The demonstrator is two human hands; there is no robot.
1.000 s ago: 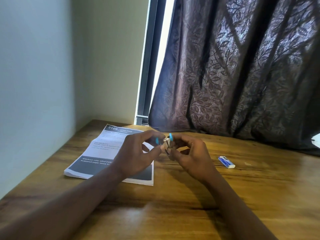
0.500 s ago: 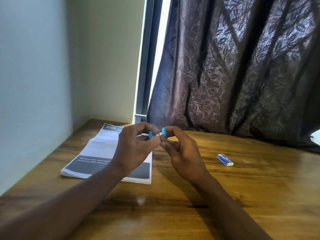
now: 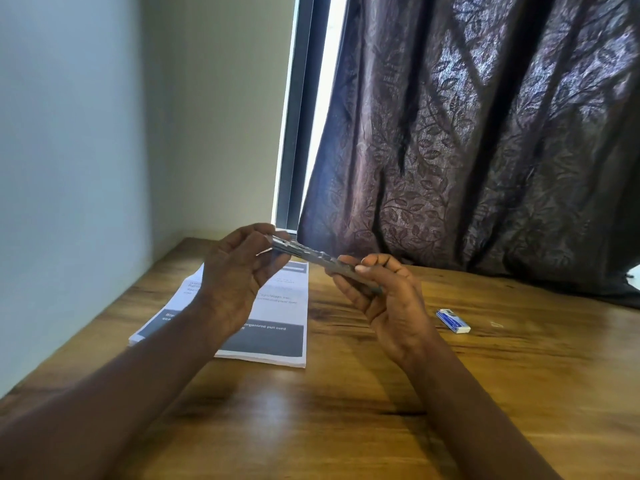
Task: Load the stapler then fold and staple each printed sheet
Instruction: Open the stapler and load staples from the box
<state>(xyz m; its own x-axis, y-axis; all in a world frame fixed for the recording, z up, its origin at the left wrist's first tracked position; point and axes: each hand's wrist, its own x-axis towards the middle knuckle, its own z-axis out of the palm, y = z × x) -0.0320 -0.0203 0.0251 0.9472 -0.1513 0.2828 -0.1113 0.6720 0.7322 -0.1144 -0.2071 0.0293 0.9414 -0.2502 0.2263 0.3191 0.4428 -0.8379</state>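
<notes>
Centre of frame: the stapler (image 3: 318, 259) is slanting between two hands, the left hand (image 3: 235, 285) gripping its upper-left end, the right hand (image 3: 388, 299) clasping its lower-right end, above printed sheets (image 3: 277, 341) lying on the table (image 3: 346, 410).

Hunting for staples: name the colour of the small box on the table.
Box: blue and white, head view.

Fingers (image 3: 377, 260) cover both ends of blurred stapler (image 3: 313, 257)

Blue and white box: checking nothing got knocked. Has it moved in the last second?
No. The blue and white box lies at the same spot on the table, right of the printed sheets, at the same angle.
</notes>
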